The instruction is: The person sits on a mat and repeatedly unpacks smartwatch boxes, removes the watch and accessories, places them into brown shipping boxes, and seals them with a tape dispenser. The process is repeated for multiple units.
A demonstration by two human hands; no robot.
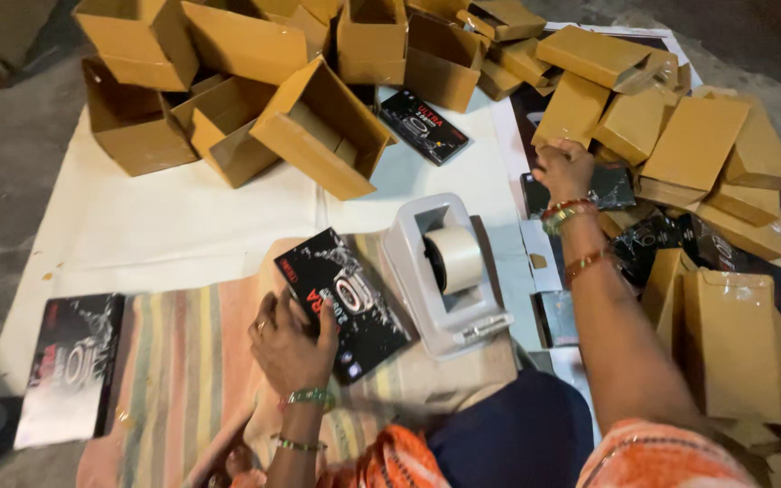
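Gripping black box (pixel 341 303) — left hand (pixel 289 348); right hand (pixel 564 168) spread on flat cartons (pixel 693 145); tape dispenser (pixel 445 271) between.

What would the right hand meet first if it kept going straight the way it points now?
Probably the flat brown cardboard boxes piled just beyond the right hand; its fingertips look already at the pile's near edge, above a black packet. Depth is unclear from this view.

Black glossy flat box (pixel 343 301) just left of the tape dispenser (pixel 449 271); another black box (pixel 424 126) behind it; open brown cartons (pixel 318 126) far behind-left; flat brown packets (pixel 693 145) to its right.
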